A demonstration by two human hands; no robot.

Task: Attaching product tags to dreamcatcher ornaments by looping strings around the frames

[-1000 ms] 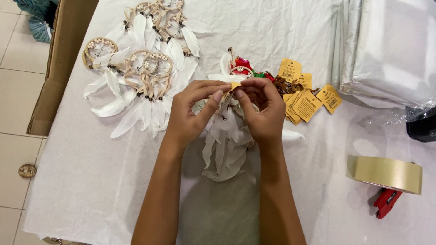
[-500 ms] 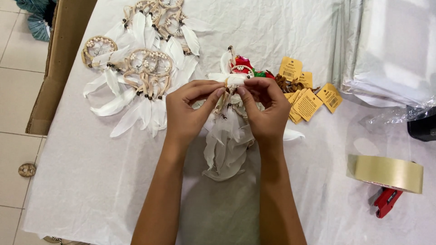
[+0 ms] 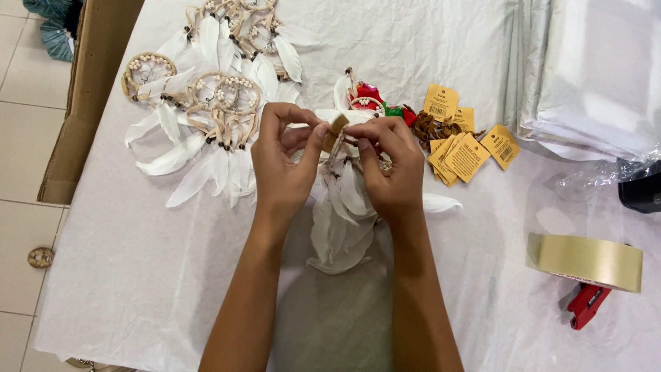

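Two hands [image 3: 337, 162] pinching tag [image 3: 337, 129], mid-table [image 3: 138, 275]

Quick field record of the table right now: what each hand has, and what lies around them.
left hand: pinches a small tan tag at the top of a white feather dreamcatcher
right hand: fingers on the same dreamcatcher's top
left of hands: pile of white dreamcatchers
right of hands: tan tags
far right: tape roll, red dispenser, plastic bags
surface: white sheet
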